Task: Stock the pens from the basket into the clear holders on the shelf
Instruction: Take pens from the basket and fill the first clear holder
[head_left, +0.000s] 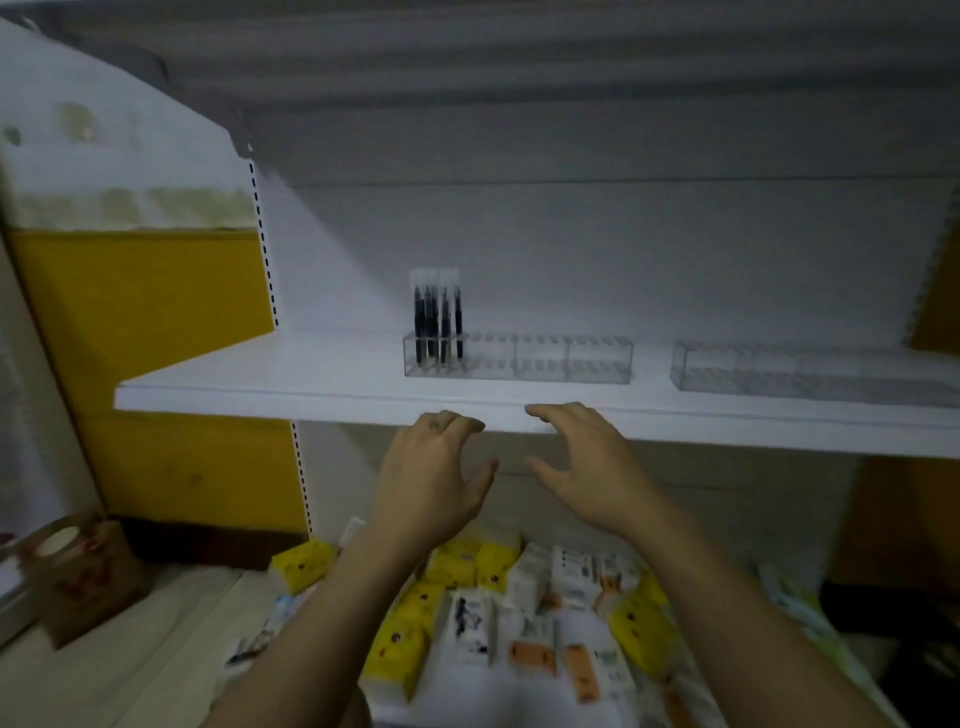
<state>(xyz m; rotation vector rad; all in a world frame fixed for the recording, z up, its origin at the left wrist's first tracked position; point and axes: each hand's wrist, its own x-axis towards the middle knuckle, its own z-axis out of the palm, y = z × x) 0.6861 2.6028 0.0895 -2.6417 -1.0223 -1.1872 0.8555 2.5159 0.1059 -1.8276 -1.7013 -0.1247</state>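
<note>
Black pens (436, 322) stand upright at the left end of a clear holder (545, 358) on the white shelf (260, 384), just beyond the left hand (431, 467) — a second clear holder (810, 371) lies beyond and right of the right hand (587, 462).

Two bare forearms show below the white shelf (260, 384), uncovered from the wrists down to where the picture cuts them off near the elbows. The left hand (431, 467) and the right hand (582, 467), both just under the shelf's front edge, are bare as well. On the back of one left finger, close to the knuckle and right at the shelf's edge, sits a small dark mark. It may be a tiny tattoo or an ink smudge; the picture is too blurred to tell.
</note>
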